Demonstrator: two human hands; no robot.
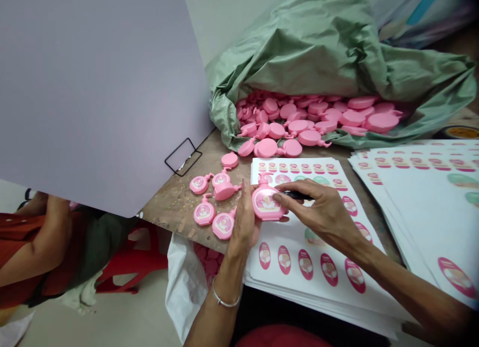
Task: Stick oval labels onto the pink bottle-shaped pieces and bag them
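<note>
A small pink toy pump bottle (265, 213) stands upright in my left hand (245, 220), whose fingers close around its left side and back. The bottle's front bears a round picture label. My right hand (322, 205) grips a slim black tool (298, 194), its exact kind unclear, while the thumb touches the label's right edge. Beneath both hands lies a stack of white sticker sheets (284, 237) printed with pink ovals and other small labels. Left of my left hand, several labelled pink bottles (204, 213) rest on the table.
A green sack (299, 53) full of plain pink bottles (297, 126) spills onto the wooden table (172, 207). More sticker sheets (422, 207) lie at right. A large grey panel (101, 87) rises at left with a black wire frame (183, 157). Beyond sits another person (45, 242) near a red stool (134, 257).
</note>
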